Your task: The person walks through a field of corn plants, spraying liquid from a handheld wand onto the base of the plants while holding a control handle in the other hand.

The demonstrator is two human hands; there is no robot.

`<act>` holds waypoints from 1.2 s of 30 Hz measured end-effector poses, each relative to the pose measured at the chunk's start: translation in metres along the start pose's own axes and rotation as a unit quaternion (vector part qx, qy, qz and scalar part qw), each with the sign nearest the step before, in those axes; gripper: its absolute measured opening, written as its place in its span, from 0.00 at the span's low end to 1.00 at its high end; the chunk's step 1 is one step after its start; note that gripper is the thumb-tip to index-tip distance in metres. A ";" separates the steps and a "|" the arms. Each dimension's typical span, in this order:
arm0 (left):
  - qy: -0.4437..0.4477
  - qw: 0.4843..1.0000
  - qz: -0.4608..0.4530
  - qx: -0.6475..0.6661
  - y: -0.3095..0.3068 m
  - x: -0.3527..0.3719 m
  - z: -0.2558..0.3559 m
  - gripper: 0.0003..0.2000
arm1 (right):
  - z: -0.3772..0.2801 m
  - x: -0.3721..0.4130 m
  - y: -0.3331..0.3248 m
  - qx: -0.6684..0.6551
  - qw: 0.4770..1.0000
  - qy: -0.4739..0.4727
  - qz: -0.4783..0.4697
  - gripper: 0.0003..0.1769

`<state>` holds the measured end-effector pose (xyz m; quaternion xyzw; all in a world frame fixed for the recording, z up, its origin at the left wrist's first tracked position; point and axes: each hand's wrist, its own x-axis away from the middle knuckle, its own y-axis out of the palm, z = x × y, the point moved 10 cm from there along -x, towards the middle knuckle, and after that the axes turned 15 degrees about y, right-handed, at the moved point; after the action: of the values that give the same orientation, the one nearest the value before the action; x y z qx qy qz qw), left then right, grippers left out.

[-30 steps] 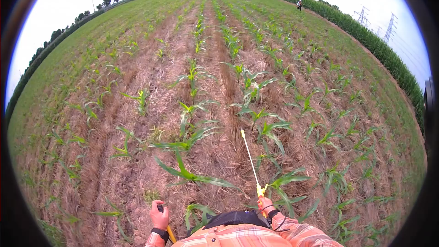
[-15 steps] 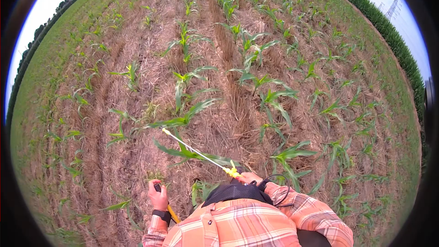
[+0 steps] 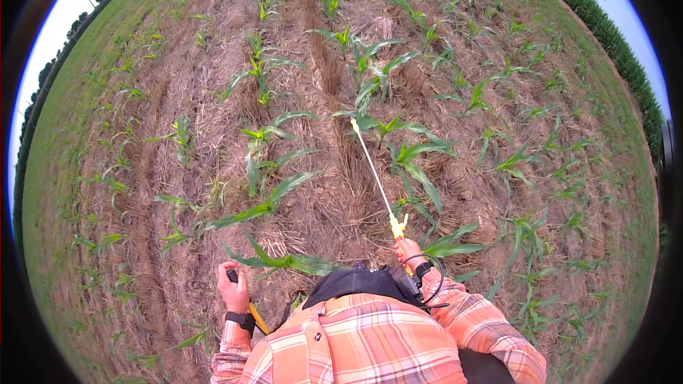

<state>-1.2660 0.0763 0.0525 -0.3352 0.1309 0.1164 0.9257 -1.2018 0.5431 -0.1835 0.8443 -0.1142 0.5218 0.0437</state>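
Right hand (image 3: pixel 408 250) clenched round the wand (image 3: pixel 371 167), left (image 3: pixel 233 290) gripping the lever (image 3: pixel 257 318), we've swung from the shirt's (image 3: pixel 370 334) left to ahead, likely reaching other plants (image 3: pixel 409 156).

1. The field (image 3: pixel 313 224) is showing brown soil.
2. Dry straw (image 3: pixel 383 27) is lying scattered across the soil.
3. Young green plants (image 3: pixel 420 158) are standing in rows toward the far edge.
4. Taller greenery (image 3: pixel 605 39) is lining the right edge.
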 end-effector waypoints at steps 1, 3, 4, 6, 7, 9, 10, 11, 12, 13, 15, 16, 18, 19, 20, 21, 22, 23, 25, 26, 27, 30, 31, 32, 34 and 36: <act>0.001 1.000 -0.001 0.001 0.006 -0.006 -0.002 0.09 | -0.007 0.001 -0.011 -0.053 0.999 0.004 0.002 0.21; -0.011 1.000 -0.011 0.013 0.018 -0.015 -0.006 0.09 | -0.020 -0.004 -0.033 -0.109 0.994 -0.019 0.019 0.20; -0.015 1.000 -0.010 0.012 0.022 -0.021 -0.007 0.09 | -0.025 -0.006 -0.044 -0.160 0.986 -0.016 0.036 0.19; -0.022 1.000 -0.014 0.011 0.026 -0.030 -0.009 0.09 | -0.035 -0.012 -0.058 -0.201 0.978 -0.023 0.046 0.20; -0.029 0.999 -0.013 0.010 0.026 -0.034 -0.012 0.09 | -0.039 -0.017 -0.065 -0.220 0.974 -0.028 0.054 0.20; -0.026 1.000 -0.006 0.005 0.029 -0.049 -0.016 0.08 | -0.053 -0.020 -0.068 -0.259 0.964 -0.018 0.063 0.19; -0.036 0.999 -0.012 -0.011 0.030 -0.057 -0.021 0.09 | -0.062 -0.022 -0.069 -0.266 0.961 -0.019 0.080 0.19; -0.040 0.999 -0.008 -0.012 0.032 -0.067 -0.026 0.09 | -0.069 -0.026 -0.069 -0.274 0.957 -0.020 0.097 0.20; -0.036 0.999 -0.007 -0.001 0.036 -0.079 -0.030 0.09 | -0.078 -0.030 -0.065 -0.271 0.957 -0.021 0.101 0.21; -0.032 0.999 -0.009 0.011 0.039 -0.090 -0.034 0.09 | -0.087 -0.033 -0.062 -0.264 0.957 -0.029 0.118 0.21; 0.006 0.999 0.009 0.030 0.044 -0.123 -0.039 0.09 | -0.103 -0.046 -0.047 -0.276 0.955 -0.022 0.109 0.21; -0.005 0.999 -0.006 0.038 0.047 -0.133 -0.046 0.09 | -0.111 -0.049 -0.037 -0.266 0.958 -0.025 0.106 0.21; 0.020 0.999 0.003 0.039 0.044 -0.158 -0.052 0.08 | -0.132 -0.052 -0.010 -0.247 0.965 -0.009 0.093 0.21; 0.021 0.999 0.004 0.045 0.042 -0.169 -0.058 0.08 | -0.142 -0.056 0.002 -0.229 0.969 -0.018 0.090 0.21; 0.005 0.998 0.002 0.055 0.038 -0.177 -0.068 0.08 | -0.152 -0.058 0.014 -0.212 0.973 -0.014 0.090 0.21; -0.010 0.998 -0.001 0.064 0.035 -0.184 -0.076 0.08 | -0.162 -0.059 0.028 -0.196 0.976 -0.009 0.091 0.21; -0.046 0.996 -0.015 0.072 0.036 -0.190 -0.085 0.08 | -0.171 -0.062 0.040 -0.169 0.981 -0.018 0.089 0.22; -0.047 0.996 -0.016 0.075 0.036 -0.198 -0.089 0.08 | -0.176 -0.070 0.050 -0.138 0.987 -0.018 0.085 0.22; -0.032 0.996 -0.005 0.079 0.035 -0.214 -0.096 0.08 | -0.193 -0.066 0.084 -0.114 0.992 0.010 0.054 0.22; -0.053 0.995 -0.018 0.077 0.039 -0.216 -0.108 0.08 | -0.202 -0.060 0.101 -0.102 0.994 0.019 0.038 0.22; -0.049 0.995 -0.017 0.082 0.039 -0.220 -0.115 0.08 | -0.209 -0.059 0.113 -0.069 0.997 0.019 0.041 0.20; -0.040 0.995 -0.025 0.082 0.046 -0.234 -0.124 0.09 | -0.224 -0.058 0.151 0.017 1.000 0.019 -0.006 0.19; -0.023 0.996 -0.022 0.083 0.047 -0.240 -0.122 0.09 | -0.227 -0.063 0.161 0.045 0.999 0.017 -0.020 0.19; -0.040 0.995 -0.028 0.087 0.052 -0.240 -0.131 0.09 | -0.230 -0.068 0.170 0.072 0.997 0.005 -0.042 0.19; -0.040 0.997 -0.033 0.059 0.052 -0.250 -0.122 0.10 | -0.234 -0.076 0.183 0.152 0.986 -0.017 -0.061 0.20; -0.037 0.997 -0.025 0.062 0.058 -0.255 -0.130 0.10 | -0.241 -0.087 0.194 0.228 0.970 -0.043 -0.068 0.21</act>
<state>-1.5444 0.0021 0.0035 -0.2758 0.0952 0.0974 0.9515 -1.4954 0.4141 -0.1608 0.8594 0.0632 0.4931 -0.1193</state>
